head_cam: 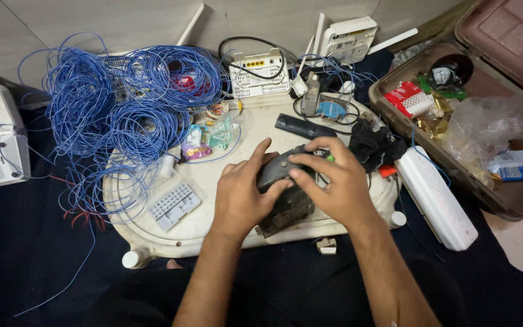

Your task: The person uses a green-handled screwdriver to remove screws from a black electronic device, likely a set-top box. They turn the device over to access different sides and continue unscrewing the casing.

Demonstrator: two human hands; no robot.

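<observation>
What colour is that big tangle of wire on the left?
The wire tangle is blue, clearest in the head view.

Left hand and right hand side by side, forearms angled in from below, fingers curled together, thumbs pointing toward each other.

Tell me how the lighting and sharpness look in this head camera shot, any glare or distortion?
Head view: even indoor light, soft shadows; both hands, left hand and right hand, sharp on the dark device; mild glare on the clear plastic bag; wide-angle bending at the edges.
</observation>
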